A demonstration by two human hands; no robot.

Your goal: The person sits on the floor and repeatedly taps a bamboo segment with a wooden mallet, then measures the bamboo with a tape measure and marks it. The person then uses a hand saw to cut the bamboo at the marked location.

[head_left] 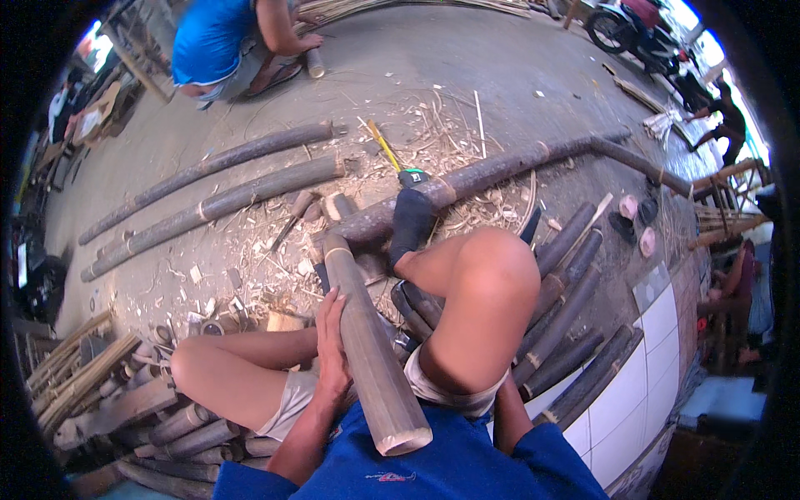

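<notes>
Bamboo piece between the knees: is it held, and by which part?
The left hand touches the bamboo piece along its left side, near the middle; gripping cannot be confirmed.

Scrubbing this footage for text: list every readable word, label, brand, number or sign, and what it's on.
None can be read with confidence.
Blue shirt: small red-and-white print at the front, too small to read.
Green-and-black tape measure: pale mark on the case, too small to read.
Yellow tape blade: any numbers too small to read.
Bamboo section on the lap: no lettering visible.

Grey floor bears bamboo poles; pale shavings.
</notes>
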